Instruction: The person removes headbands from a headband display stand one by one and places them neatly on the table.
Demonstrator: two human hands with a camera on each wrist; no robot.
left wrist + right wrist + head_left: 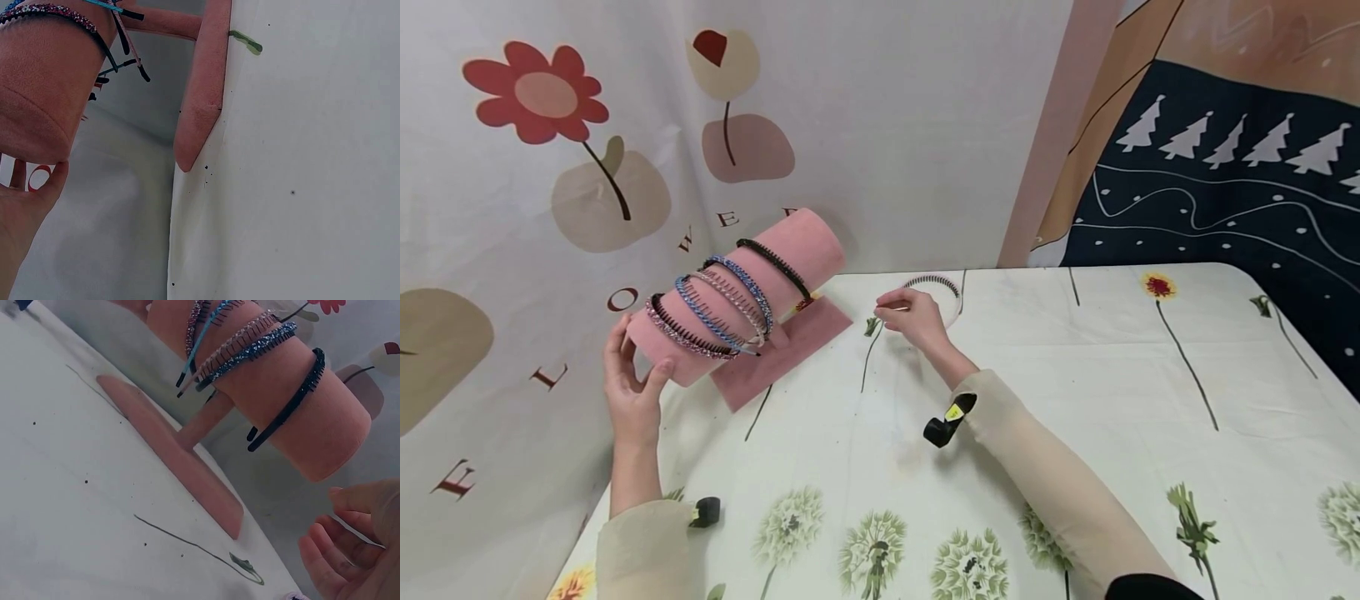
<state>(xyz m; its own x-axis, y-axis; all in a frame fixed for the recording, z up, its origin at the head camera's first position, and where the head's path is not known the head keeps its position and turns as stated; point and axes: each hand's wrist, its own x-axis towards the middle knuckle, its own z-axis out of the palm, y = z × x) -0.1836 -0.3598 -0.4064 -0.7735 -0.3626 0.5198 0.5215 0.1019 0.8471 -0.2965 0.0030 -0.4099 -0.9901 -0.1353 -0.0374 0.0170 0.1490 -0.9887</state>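
A pink velvety roll-shaped headband stand on a flat pink base stands at the back left of the table. My left hand grips the roll's near end, thumb and fingers spread round its rim. Several toothed headbands circle the roll: a black one, glittery blue, pale pink, light blue, and pink glitter with black near the left end. My right hand hovers right of the stand with loosely curled fingers, nothing visible in them. Just behind it, a pale headband with dark teeth lies on the table, partly hidden.
A white cloth printed with flowers and dandelions covers the table. Right behind the stand hangs a pale printed curtain. A dark cloth with white trees hangs at the right.
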